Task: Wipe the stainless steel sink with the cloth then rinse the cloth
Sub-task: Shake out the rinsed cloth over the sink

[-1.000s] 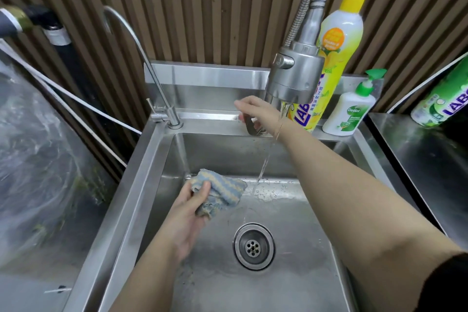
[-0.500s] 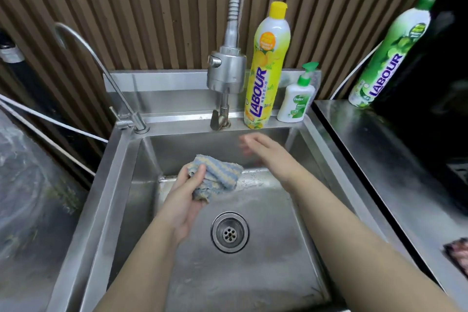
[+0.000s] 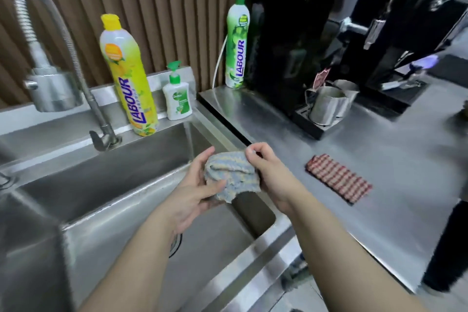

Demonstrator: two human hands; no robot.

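Your right hand (image 3: 271, 177) had left the tap (image 3: 53, 91) and joined your left hand (image 3: 192, 200). Both hands' fingers were clamped on the cloth (image 3: 230, 175), held above the sink (image 3: 114, 180) at its right rim, beside the desk (image 3: 379, 159). Rinsing was judged finished, wringing due.

Back wall (image 3: 157, 7): brown vertical slats, floor-to-top as far as seen. Rt side: steel counter (image 3: 379, 159), shiny w/ pale glare patches. Big black machine (image 3: 298, 33) at back of counter, steel jugs (image 3: 326, 106) on its tray. White cable (image 3: 219, 63) runs up wall beside machine.
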